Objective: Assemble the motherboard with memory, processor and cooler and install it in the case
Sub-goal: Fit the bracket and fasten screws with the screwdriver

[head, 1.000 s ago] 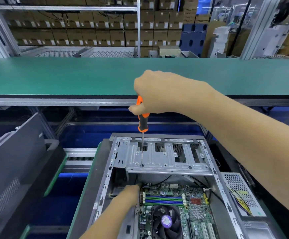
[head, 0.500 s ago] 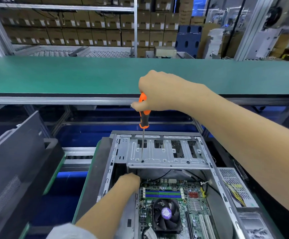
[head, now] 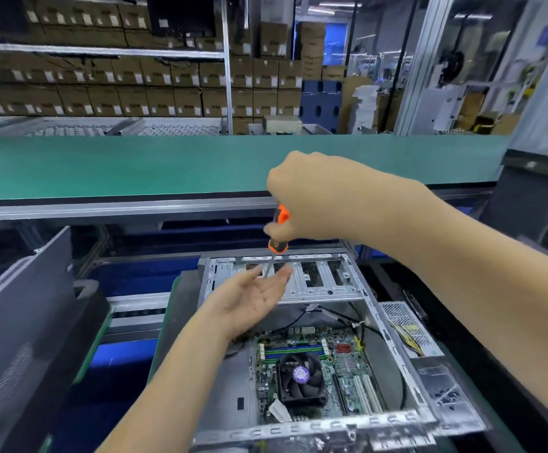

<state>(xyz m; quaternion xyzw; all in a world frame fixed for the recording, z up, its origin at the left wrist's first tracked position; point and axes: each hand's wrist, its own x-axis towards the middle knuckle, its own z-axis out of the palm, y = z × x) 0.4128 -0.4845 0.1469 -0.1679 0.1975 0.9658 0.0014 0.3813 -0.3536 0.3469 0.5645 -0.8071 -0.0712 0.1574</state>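
An open metal case (head: 396, 351) lies in front of me with the motherboard (head: 347, 384) inside. The board carries memory sticks (head: 293, 350) and a black cooler fan (head: 300, 376) with a purple centre. My right hand (head: 318, 194) grips the orange and black handle of a screwdriver (head: 277, 238), its shaft pointing down over the drive bay bracket (head: 315, 281). My left hand (head: 253, 297) hovers palm up with fingers straight just under the shaft tip, holding nothing that I can see.
A green conveyor belt (head: 135, 165) runs across behind the case. A dark case side panel (head: 20, 322) leans at the left. A power supply (head: 406, 328) with yellow wires sits at the case's right. Stacked cardboard boxes fill the racks behind.
My left hand rose out of the case from beside the motherboard and turned palm up under the screwdriver. The screwdriver lifted off the bracket and tilted.
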